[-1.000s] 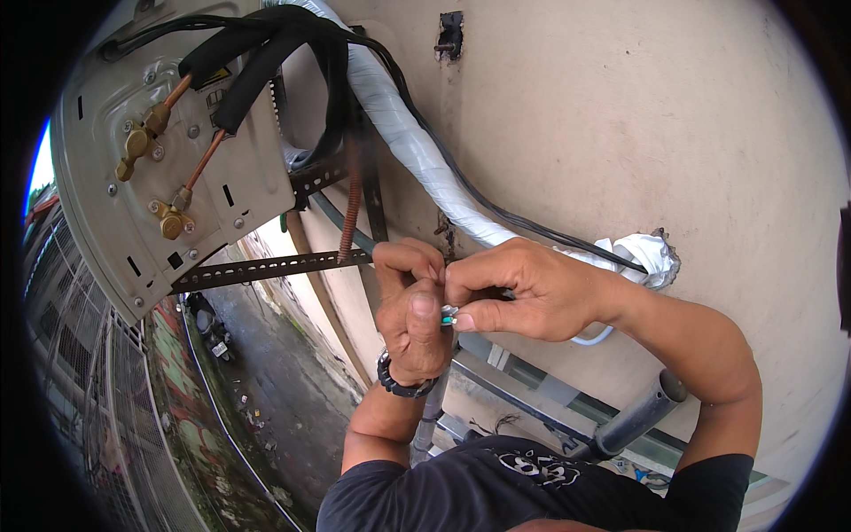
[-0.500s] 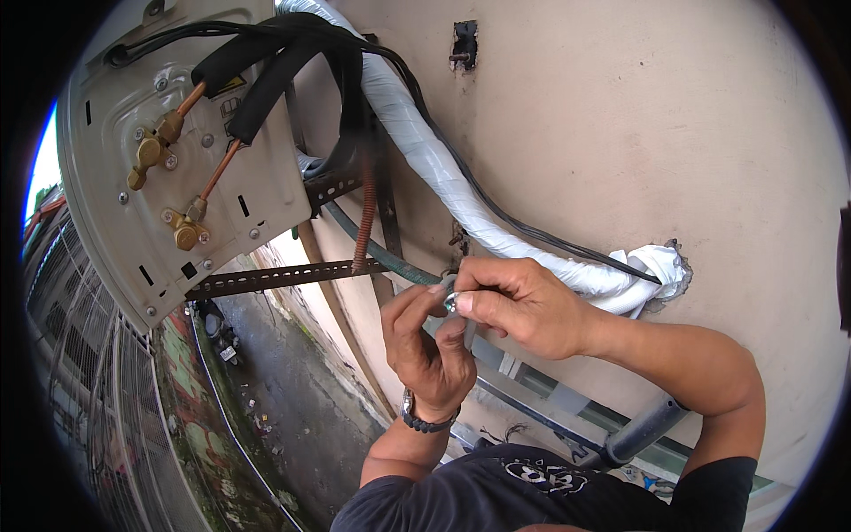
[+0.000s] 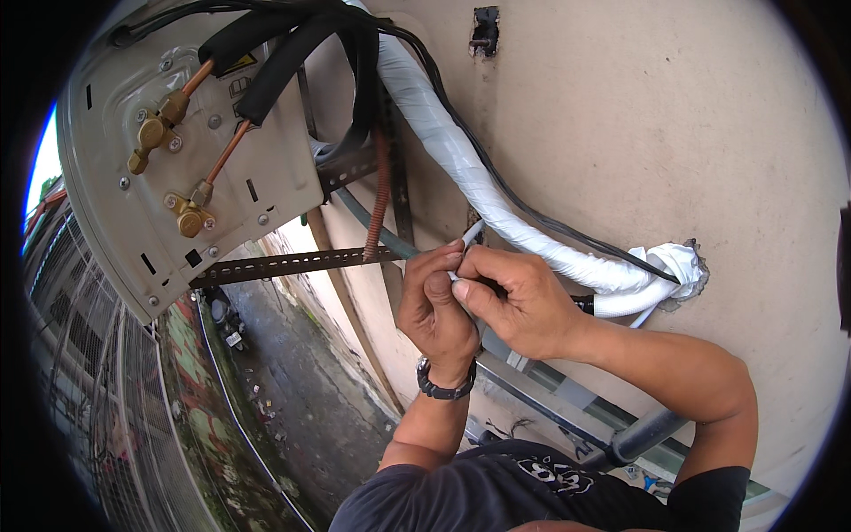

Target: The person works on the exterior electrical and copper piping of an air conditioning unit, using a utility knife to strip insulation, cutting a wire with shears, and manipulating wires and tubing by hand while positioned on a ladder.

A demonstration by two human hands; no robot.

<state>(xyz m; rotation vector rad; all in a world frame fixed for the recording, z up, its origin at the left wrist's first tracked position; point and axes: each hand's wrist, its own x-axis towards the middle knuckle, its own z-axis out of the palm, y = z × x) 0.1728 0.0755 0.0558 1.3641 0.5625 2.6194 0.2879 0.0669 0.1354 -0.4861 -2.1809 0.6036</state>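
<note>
My left hand (image 3: 439, 310), with a dark watch on its wrist, has its fingers closed on a light grey, cable-like length (image 3: 473, 233). One end sticks up beyond the fingertips, and a pale bit shows between my two thumbs. My right hand (image 3: 523, 297) pinches the same piece close beside the left. The fingers hide most of it, so its exact kind does not show. Behind the hands runs a bundle wrapped in white tape (image 3: 443, 146), with black cables (image 3: 496, 182) along it, down to a hole in the wall.
At upper left is an outdoor air-conditioner unit (image 3: 292, 182) with brass valves (image 3: 152, 133) and copper pipes in black insulation (image 3: 270, 80). A perforated metal bracket (image 3: 292, 266) supports it. A grey pipe (image 3: 647, 436) lies below my right arm. Far below is an alley (image 3: 310, 399).
My hands have shifted slightly right, and the left fingers have closed in more. The grey length's end now points up past them. A white ribbed hose shows beside the wall hole.
</note>
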